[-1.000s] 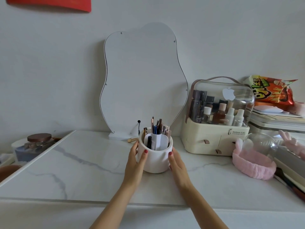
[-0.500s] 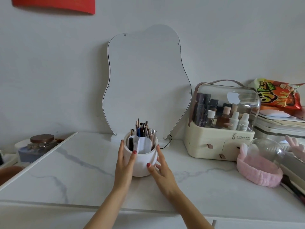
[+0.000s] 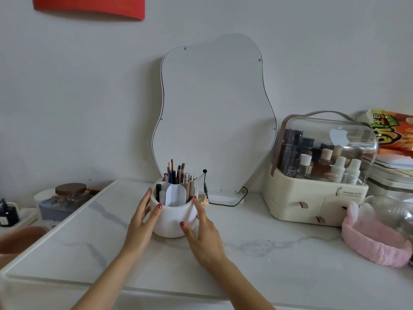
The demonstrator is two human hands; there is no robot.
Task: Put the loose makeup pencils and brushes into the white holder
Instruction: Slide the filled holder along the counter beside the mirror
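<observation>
With our left hand [image 3: 143, 222] and right hand [image 3: 204, 233] cupping its smooth sides, fingers nearly straight, the rigid white holder [image 3: 173, 217] looks top-heavy with pencils [image 3: 176, 175], best held low.

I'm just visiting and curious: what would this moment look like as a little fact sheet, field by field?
Setting: white marble-look table against a pale wall
Main object: white holder, upright, with pencils and brushes standing in its compartments
Left hand: left hand touches the holder's left side, fingers fairly straight
Right hand: right hand touches the holder's right side, fingers fairly straight
Behind holder: wavy mirror leaning at the wall, with a black cable
To the right: cosmetics case with clear lid, pink headband
Loose pencils on table: none visible
</observation>
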